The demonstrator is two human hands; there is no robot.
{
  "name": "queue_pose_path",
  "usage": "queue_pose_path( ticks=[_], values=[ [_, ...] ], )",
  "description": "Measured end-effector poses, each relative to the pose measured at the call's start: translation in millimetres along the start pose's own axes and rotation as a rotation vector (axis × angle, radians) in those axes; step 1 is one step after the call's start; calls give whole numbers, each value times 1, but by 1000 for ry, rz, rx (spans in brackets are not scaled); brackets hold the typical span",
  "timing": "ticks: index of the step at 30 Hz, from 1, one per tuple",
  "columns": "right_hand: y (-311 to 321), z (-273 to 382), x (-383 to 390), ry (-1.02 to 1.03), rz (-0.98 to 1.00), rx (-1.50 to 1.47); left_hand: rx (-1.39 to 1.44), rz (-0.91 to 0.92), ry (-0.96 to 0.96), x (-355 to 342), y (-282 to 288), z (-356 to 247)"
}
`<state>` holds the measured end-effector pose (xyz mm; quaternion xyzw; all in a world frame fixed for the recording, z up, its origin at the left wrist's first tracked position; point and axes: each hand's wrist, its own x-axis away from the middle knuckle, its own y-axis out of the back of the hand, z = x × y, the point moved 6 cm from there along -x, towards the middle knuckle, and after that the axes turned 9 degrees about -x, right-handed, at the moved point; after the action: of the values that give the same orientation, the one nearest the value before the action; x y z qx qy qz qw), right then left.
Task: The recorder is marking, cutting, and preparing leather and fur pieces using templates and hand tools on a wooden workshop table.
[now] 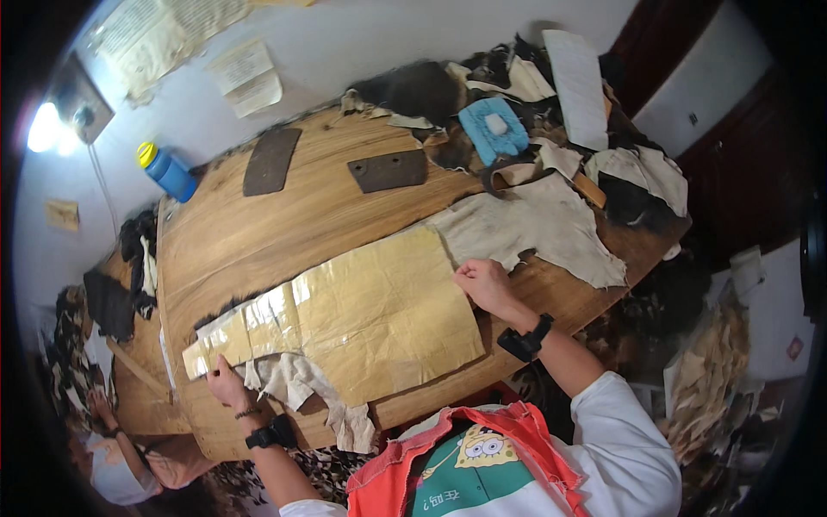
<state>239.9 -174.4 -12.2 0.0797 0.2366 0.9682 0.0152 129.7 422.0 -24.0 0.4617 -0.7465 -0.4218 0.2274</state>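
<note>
A large yellow-brown sheet, cut with a stepped lower edge and glossy with clear tape over its narrow left part, lies across the near part of the wooden surface, with a pale hide reaching out from under it on the right. More pale material shows below the sheet's cut-in edge, one end hanging over the near rim of the surface, and dark fur pokes out along the upper left edge. The left hand is at the lower edge of the sheet's narrow end, its fingers drawn narrow there; whether it grips the sheet or only rests against it, I cannot tell. The right hand is at the sheet's right edge, fingers curled in and fingertips close together — again, I cannot tell whether they pinch the edge. Farther back lie two dark brown flat pieces, one upright in outline and one set crosswise with small holes. A blue bottle with a yellow lid leans at the far left corner, near the wall. At the far right, a fluffy light-blue piece and a long white panel lie among heaped dark and pale hides. At lower left, another person's hand rests near black-and-white fur.
</note>
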Motion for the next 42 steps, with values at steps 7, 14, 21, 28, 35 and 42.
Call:
queue_pose_path(
  ticks=[7, 14, 21, 28, 35, 42],
  values=[
    [2, -3, -11, -21, 13, 116, 189, -76, -65, 3, -3, -2],
    [-5, 3, -9, 35, -9, 192, 160, 30, -80, -14, -5, 2],
    [33, 16, -13, 72, 31, 181, 133, 41, -121, -14, -7, 4],
    [147, -31, -57, 408, -122, 740, -193, -246, -198, -14, 31, 28],
    [167, -23, -132, 303, 230, 816, -127, 536, -911, 153, -13, -156],
    [208, -40, -195, 118, -86, 503, -501, 708, -1123, 195, -46, -170]
  ],
)
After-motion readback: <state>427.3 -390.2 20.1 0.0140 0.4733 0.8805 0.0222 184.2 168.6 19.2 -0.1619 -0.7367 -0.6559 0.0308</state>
